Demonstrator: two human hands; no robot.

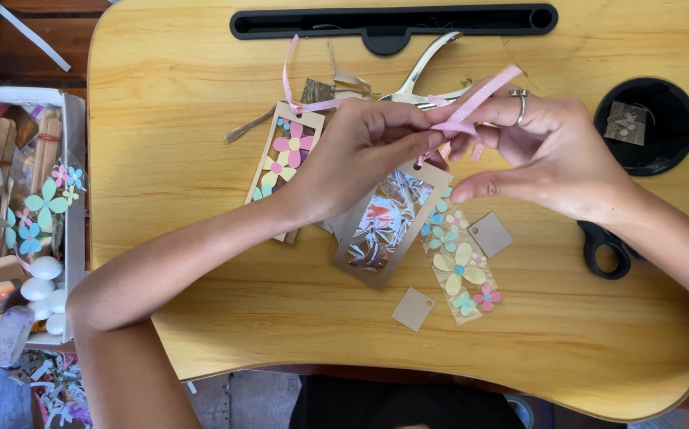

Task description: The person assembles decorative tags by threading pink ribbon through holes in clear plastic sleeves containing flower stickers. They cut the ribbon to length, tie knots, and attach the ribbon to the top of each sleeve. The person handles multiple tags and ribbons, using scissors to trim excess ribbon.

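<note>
Pinching a pink ribbon (462, 111) between them, both hands meet above the middle of the wooden surface (201, 310). The left hand (352, 155) has its fingertips closed on the ribbon just above the hole at the far end of a tan bookmark (388, 226), which has a clear window with pressed leaves and an orange patch inside. The right hand (543, 151), wearing a ring, grips the ribbon from the right with thumb and curled fingers, one ribbon end sticking up and away to the far right.

The tan bookmark lies slanted under the hands, its near end pointing left. Just right of it rests a clear strip with paper flowers (457, 266) in yellow, blue and pink. Left of the left hand lies another flower bookmark (285, 159) with its own pink ribbon. Two small tan tags (489, 233) (414, 309) sit near the clear strip. A metal hole punch (420, 75) lies at the far side behind the hands, and black scissors (605, 248) peek out under the right wrist. A round black cup holder (646, 127) at the right holds a small tan piece. Off the surface to the left stands a box of craft supplies (23, 214).
</note>
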